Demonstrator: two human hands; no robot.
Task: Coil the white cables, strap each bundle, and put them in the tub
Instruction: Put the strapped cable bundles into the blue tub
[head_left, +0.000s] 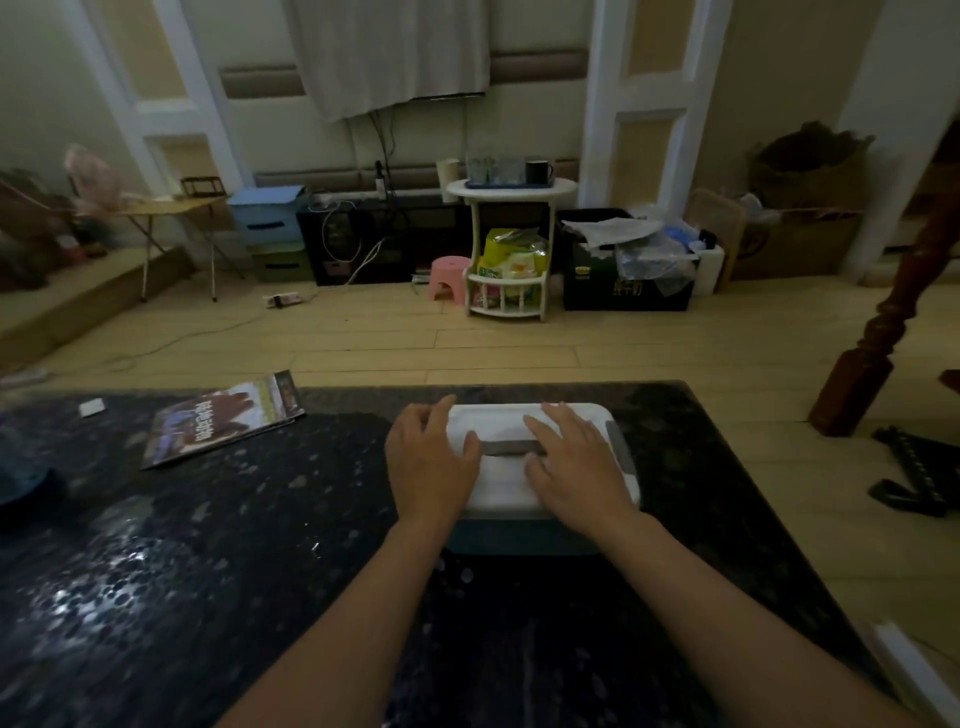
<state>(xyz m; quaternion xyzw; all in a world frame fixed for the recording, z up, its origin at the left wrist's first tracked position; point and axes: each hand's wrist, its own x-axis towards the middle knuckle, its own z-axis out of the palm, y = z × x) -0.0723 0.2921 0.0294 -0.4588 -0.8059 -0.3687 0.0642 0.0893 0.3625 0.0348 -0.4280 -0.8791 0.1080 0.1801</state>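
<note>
A tub with a white lid (506, 423) and a grey handle strip (506, 448) stands on the dark speckled table (234, 545), near its far edge. Below the lid the tub's dark teal body (519, 535) shows. My left hand (428, 460) lies flat on the lid's left part, fingers straight. My right hand (574, 467) lies flat on the lid's right part, fingers spread. Both press on the lid. No white cables show on the table; the tub's inside is hidden by the lid.
A magazine (223, 418) lies on the table to the left, with a small white item (92, 407) beyond it. A dark blue object (21, 480) sits at the left edge. A carved wooden post (878, 322) stands on the right, and floor clutter lines the far wall.
</note>
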